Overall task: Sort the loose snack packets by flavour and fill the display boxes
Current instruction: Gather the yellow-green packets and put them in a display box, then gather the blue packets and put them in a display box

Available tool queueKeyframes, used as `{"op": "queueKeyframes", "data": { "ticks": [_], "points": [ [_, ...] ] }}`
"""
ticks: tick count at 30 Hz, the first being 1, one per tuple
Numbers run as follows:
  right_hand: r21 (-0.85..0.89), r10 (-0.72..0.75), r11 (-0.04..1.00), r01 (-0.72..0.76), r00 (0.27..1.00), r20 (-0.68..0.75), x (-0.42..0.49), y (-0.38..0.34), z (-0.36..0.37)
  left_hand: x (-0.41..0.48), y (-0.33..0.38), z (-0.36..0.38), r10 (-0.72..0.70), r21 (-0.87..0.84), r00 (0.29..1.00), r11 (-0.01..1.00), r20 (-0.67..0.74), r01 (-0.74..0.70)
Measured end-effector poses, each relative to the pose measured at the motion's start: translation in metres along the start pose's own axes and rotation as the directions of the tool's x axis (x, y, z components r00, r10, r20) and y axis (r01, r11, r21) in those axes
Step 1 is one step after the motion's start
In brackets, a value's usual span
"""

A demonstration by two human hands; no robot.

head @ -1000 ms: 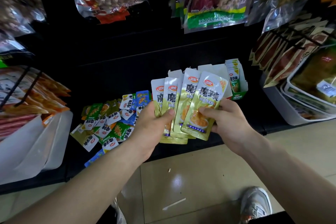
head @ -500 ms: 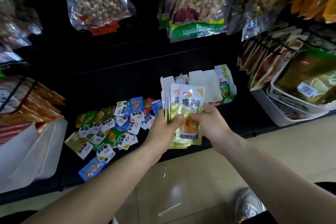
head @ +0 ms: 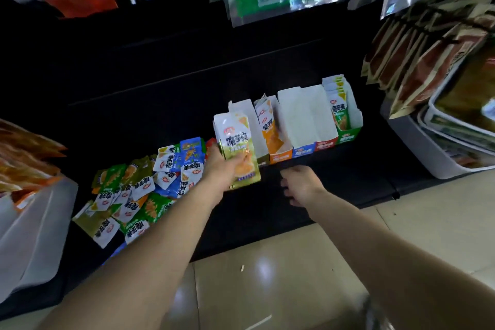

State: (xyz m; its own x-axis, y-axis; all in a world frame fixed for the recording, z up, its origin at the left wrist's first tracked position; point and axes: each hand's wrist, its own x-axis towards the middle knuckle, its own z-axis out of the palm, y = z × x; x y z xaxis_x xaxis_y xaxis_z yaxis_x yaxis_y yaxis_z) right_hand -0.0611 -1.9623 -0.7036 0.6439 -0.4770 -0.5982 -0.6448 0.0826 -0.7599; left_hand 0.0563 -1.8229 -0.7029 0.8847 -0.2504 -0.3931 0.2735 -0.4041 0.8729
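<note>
Head view: the left hand (head: 222, 169) alone now grips the tidied yellow-green packets (head: 237, 142). The right hand (head: 300, 185) let go, loose and empty. They look ready for the leftmost display box (head: 241, 107).

A squared stack of yellow-green packets (head: 237, 147) is held upright in the left hand (head: 219, 170) just before the row of display boxes (head: 308, 121), two of which are partly filled, while mixed loose packets (head: 139, 190) are heaped at their left.

Packet stack (head: 237, 147) is showing white tops fading to olive-yellow. Display boxes (head: 302, 121) are showing white walls, fronts orange, blue, red, green. Loose pile (head: 139, 190) is mixing green, blue, white against black shelf (head: 334, 187).
</note>
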Motion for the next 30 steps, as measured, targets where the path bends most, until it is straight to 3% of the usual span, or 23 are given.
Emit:
{"op": "queueKeyframes", "data": {
  "ticks": [8,19,24,30],
  "points": [
    [-0.006,0.094,0.996,-0.094,0.995,-0.028,0.067,0.039,-0.014,0.118,0.028,0.026,0.134,0.007,0.970,0.991,-0.202,-0.135],
    [-0.018,0.077,0.997,-0.077,0.997,0.025,0.093,0.045,-0.002,0.160,0.007,0.036,0.307,0.374,0.951,0.887,-0.036,-0.272],
    [-0.008,0.114,0.993,-0.114,0.990,0.084,0.090,0.040,-0.001,0.160,0.003,0.034,0.336,0.473,0.936,0.845,-0.106,-0.250],
    [-0.021,0.069,0.997,-0.068,0.994,0.080,0.075,0.028,0.010,0.154,0.007,0.012,0.446,0.520,0.889,0.787,-0.107,-0.333]
  ]
}}
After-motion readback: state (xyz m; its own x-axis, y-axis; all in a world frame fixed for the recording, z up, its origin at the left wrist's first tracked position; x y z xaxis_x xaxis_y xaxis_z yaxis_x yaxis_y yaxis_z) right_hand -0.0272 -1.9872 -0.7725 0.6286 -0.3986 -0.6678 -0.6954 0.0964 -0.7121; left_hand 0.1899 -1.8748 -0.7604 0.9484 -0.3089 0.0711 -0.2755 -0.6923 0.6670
